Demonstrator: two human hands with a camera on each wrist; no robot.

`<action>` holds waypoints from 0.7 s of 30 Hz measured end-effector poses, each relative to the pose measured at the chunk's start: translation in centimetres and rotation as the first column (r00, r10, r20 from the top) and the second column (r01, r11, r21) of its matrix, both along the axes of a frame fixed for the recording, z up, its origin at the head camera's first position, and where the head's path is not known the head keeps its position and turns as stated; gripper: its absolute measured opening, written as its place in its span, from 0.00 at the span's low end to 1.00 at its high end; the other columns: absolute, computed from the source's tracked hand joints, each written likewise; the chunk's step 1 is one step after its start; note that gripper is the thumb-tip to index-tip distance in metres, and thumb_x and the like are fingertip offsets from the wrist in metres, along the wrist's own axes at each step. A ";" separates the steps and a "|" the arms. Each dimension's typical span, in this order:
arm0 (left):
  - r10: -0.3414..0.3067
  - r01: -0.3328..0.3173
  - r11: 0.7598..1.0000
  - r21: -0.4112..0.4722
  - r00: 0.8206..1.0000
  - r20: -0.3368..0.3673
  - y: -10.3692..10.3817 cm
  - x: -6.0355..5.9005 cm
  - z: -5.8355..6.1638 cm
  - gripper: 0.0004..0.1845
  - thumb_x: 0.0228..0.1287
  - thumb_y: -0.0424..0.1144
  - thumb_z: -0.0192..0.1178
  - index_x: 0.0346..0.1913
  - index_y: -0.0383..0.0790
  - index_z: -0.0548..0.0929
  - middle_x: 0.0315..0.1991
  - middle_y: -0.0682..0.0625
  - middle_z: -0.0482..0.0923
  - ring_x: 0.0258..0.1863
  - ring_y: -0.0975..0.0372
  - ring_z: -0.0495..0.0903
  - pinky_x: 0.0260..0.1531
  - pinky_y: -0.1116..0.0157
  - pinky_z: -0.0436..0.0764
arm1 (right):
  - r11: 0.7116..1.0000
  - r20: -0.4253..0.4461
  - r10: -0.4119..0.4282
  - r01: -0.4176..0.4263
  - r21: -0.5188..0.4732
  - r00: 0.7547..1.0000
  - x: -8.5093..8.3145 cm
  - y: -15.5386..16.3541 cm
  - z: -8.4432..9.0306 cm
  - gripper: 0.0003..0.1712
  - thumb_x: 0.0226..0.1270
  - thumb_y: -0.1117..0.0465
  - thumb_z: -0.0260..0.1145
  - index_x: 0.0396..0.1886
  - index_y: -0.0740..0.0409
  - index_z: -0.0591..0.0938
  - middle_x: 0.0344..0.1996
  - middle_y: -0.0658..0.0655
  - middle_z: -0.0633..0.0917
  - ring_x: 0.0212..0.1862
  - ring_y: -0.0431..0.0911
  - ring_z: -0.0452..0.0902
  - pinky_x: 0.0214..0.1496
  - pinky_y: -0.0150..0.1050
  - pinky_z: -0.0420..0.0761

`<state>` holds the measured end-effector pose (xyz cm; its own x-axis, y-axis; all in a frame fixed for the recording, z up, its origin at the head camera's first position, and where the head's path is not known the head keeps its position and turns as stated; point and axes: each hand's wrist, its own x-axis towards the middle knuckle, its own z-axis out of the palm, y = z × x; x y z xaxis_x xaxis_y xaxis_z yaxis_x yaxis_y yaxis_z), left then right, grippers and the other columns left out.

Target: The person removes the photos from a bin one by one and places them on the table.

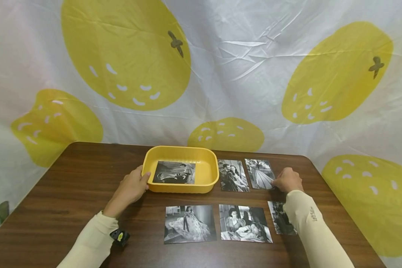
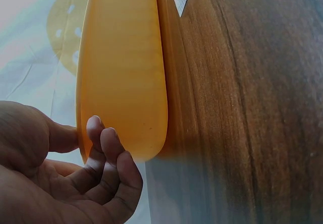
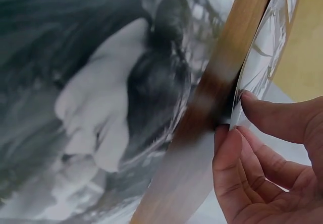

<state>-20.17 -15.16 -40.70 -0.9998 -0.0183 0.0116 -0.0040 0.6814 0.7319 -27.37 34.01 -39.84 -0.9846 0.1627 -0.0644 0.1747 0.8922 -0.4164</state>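
Note:
My left hand grips the left end of a yellow plastic tray, thumb over the rim and curled fingers against the outer wall in the left wrist view. One black-and-white photo lies inside the tray. At the right, my right hand pinches the lower right corner of a photo of a wide-skirted dress. The right wrist view shows the thumb and fingertips on that photo's edge. Directly left of it lies a photo of a couple.
In the front row lie a photo of a woman in a broad gown, a photo of people by a bed and a dark photo partly under my right sleeve. Behind the brown wooden table hangs a white cloth printed with yellow fruit.

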 end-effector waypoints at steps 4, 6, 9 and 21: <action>0.001 -0.001 1.000 0.000 1.000 0.001 0.0 0.1 0.1 0.21 0.80 0.39 0.47 0.65 0.27 0.70 0.31 0.45 0.80 0.28 0.58 0.79 0.26 0.63 0.72 | 0.999 -0.018 0.021 -0.021 0.026 1.000 0.0 -0.1 0.2 0.13 0.54 0.61 0.75 0.24 0.67 0.84 0.29 0.67 0.85 0.39 0.66 0.81 0.45 0.64 0.77; 0.002 -0.002 1.000 0.000 1.000 0.002 0.0 0.1 0.1 0.21 0.80 0.39 0.47 0.65 0.27 0.70 0.30 0.45 0.80 0.28 0.58 0.79 0.26 0.63 0.72 | 0.999 -0.042 0.040 -0.039 0.038 0.998 0.0 -0.2 0.2 0.14 0.55 0.60 0.76 0.28 0.70 0.85 0.32 0.70 0.86 0.41 0.69 0.81 0.47 0.65 0.76; 0.003 -0.003 1.000 -0.001 1.000 0.000 0.0 0.1 0.2 0.21 0.80 0.39 0.47 0.65 0.27 0.69 0.30 0.45 0.80 0.28 0.58 0.79 0.26 0.62 0.73 | 0.998 -0.097 0.058 -0.055 0.041 0.994 -0.3 -0.7 0.5 0.19 0.59 0.59 0.73 0.39 0.74 0.85 0.41 0.74 0.85 0.45 0.72 0.80 0.46 0.66 0.77; 0.006 -0.006 1.000 0.003 1.000 0.005 0.1 0.1 0.1 0.21 0.81 0.39 0.47 0.65 0.27 0.69 0.30 0.45 0.80 0.28 0.58 0.78 0.26 0.63 0.73 | 0.971 -0.266 0.240 -0.228 0.073 0.934 -1.9 -6.8 5.5 0.21 0.68 0.58 0.70 0.51 0.71 0.80 0.44 0.70 0.85 0.47 0.65 0.80 0.50 0.59 0.77</action>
